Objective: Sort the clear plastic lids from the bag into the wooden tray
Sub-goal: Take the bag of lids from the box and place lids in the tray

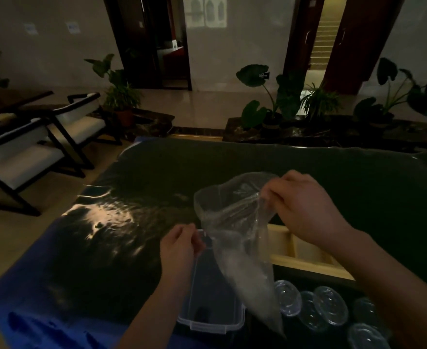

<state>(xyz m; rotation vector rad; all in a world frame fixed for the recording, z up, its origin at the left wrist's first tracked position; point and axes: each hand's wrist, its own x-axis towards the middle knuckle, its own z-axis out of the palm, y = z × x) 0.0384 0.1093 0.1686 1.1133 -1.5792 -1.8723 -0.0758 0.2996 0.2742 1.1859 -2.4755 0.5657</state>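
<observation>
A clear plastic bag (235, 227) hangs upside down above the table, its mouth up and its narrow end drooping toward the lower right. My right hand (300, 207) pinches the bag's upper edge. My left hand (182, 244) grips the bag's lower left side, next to a clear box rim. Several round clear plastic lids (329, 308) lie loose on the dark table at the lower right. The wooden tray (305, 264), with dividers, sits under my right forearm, partly hidden.
A clear rectangular plastic box (212, 321) stands below the bag. The table has a dark cloth (136, 217) over a blue cover. White chairs (31, 147) stand at left, potted plants (270, 107) behind the table's far edge.
</observation>
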